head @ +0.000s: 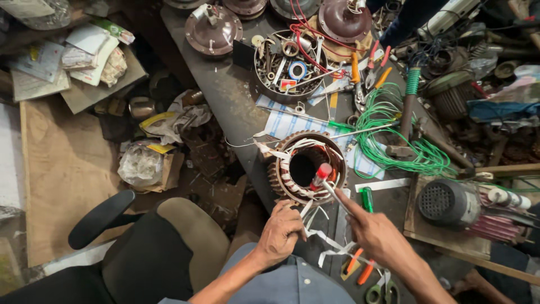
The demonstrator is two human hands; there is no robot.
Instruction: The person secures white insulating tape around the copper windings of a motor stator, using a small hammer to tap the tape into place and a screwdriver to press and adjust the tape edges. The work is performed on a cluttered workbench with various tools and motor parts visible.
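Fingers (pixel 344 201) of the right hand (pixel 376 236) pinch a thin tool with a red cap (pixel 323 171), its long axis slanting from the hand up and to the far left, the cap over the rim of the motor stator (pixel 306 167). The left hand (pixel 279 232) is closed in a loose fist on white insulation strips (pixel 315 217), just near of the stator. This stator lies on the dark workbench (pixel 236 101), bore upward, with copper windings and white paper wrapping. A coil of green wire (pixel 394 141) lies to its right.

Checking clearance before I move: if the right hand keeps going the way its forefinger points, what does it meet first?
Probably the red-capped tool lying against the stator rim; the right hand forefinger already rests along its shaft.
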